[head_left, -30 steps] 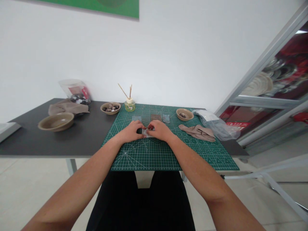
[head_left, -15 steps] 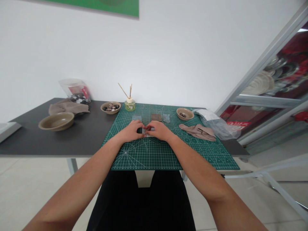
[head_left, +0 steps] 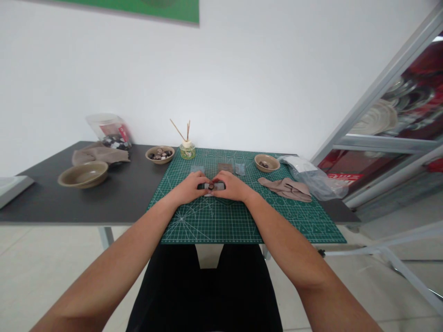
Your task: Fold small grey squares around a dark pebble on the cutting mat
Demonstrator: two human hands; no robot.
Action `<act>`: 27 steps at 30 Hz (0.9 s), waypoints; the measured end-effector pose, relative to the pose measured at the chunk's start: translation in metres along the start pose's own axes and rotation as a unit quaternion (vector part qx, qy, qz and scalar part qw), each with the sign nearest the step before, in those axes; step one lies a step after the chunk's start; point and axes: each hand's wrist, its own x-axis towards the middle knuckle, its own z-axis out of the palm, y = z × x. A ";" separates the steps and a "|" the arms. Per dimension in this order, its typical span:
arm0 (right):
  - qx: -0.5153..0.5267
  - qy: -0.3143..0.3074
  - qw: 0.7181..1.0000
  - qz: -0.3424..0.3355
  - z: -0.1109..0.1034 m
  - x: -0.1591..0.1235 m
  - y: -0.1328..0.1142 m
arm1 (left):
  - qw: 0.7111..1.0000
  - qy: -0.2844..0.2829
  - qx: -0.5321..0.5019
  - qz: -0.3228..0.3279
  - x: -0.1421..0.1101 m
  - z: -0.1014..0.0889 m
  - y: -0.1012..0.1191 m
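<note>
No words or numbers can be read. White marks on the red label (head_left: 123,133) of the clear jar (head_left: 104,121) are blurred — likewise the pale characters on the red panel (head_left: 346,177) at the door. Any figures along the green mat's edge (head_left: 214,241) are too small to tell.

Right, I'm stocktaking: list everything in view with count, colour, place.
table: one, dark, centre
mat: one, green, on table
small piece: one, dark, centre
patches: three visible, bluish and brown, mat
bowls: three, tan, table and mat
pebbles: several, mixed, in two bowls
cloths: two, beige, table and mat
diffuser: one, yellowish, mat
container: one, clear, left
bag: one, clear, right
device: one, white, left
picture: one, green, top left
glazed frame: one, grey, right
trousers: one pair, black, below
left hand: one, bare, centre
right hand: one, bare, centre
</note>
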 end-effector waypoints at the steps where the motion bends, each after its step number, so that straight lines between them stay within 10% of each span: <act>1: -0.008 -0.008 1.000 -0.002 0.000 0.000 0.001 | 1.000 0.002 0.001 -0.002 0.000 0.000 0.000; 15: -0.002 -0.006 0.999 0.046 0.001 0.001 -0.003 | 0.979 0.144 -0.046 -0.140 -0.004 -0.007 0.014; 27: 0.172 0.116 0.977 0.053 -0.003 0.006 -0.006 | 0.971 0.219 -0.040 -0.090 -0.002 -0.005 0.004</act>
